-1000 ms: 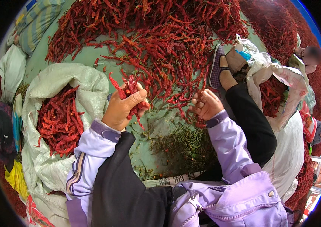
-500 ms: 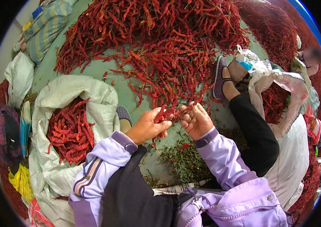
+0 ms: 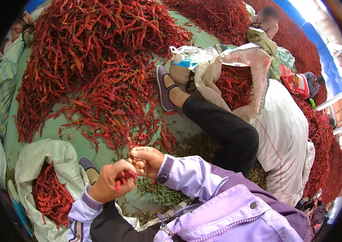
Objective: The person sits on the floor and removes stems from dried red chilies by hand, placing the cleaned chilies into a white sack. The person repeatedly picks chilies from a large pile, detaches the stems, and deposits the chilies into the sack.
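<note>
The left hand (image 3: 111,180) is closed around red chillies (image 3: 127,176); just beside it, the right hand (image 3: 149,160) pinches what looks like 1 thin chilli (image 3: 135,162). Squeezing could crack brittle pods; a slack grip could spill them onto the stem scraps (image 3: 159,193).

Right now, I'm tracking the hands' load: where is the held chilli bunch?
In the head view, the held chilli bunch is in the left hand, below and left of centre, beside the right hand.
</note>
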Demonstrator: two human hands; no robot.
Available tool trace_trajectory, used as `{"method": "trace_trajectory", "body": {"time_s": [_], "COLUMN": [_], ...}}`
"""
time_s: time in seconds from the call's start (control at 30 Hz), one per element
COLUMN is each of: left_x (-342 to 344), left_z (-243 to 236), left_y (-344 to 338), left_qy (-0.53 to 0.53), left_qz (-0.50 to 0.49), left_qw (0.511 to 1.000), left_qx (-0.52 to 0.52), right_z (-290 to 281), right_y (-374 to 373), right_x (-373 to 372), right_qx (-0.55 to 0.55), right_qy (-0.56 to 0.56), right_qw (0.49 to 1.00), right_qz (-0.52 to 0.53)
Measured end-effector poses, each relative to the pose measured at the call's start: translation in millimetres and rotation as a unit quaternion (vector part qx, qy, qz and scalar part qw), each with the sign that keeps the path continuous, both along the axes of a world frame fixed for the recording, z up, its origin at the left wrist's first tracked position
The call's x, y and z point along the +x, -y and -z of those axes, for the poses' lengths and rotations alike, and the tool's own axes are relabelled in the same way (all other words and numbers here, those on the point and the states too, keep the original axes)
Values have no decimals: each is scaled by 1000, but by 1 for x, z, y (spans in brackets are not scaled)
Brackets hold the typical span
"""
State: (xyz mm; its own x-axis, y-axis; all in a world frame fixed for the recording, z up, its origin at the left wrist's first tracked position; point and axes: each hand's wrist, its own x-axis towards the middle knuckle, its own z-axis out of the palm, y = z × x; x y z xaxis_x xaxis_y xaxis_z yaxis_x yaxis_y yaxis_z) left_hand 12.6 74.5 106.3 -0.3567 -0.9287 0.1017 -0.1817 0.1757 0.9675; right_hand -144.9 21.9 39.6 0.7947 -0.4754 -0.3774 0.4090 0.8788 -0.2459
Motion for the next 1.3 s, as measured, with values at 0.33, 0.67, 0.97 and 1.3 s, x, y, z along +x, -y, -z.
{"method": "trace_trajectory", "body": {"time_s": [0.33, 0.67, 0.97, 1.3], "left_x": [16, 42, 52, 53], "left_z": [7, 43, 49, 52], "left_y": [0, 1, -9, -5], "left_qy": [-119, -210, -247, -209], "left_qz": [-61, -182, -265, -220], "left_qw": [984, 938, 908, 929], "left_qx": [117, 209, 209, 211], "right_z": [-15, 57, 116, 123], "right_y": [141, 56, -22, -21], "right_x": [-172, -92, -34, -20], "right_qx": [-136, -319, -554, -658], "right_qy": [-32, -342, -493, -418], "right_qw": [928, 880, 569, 542], "right_qz": [345, 87, -354, -314]}}
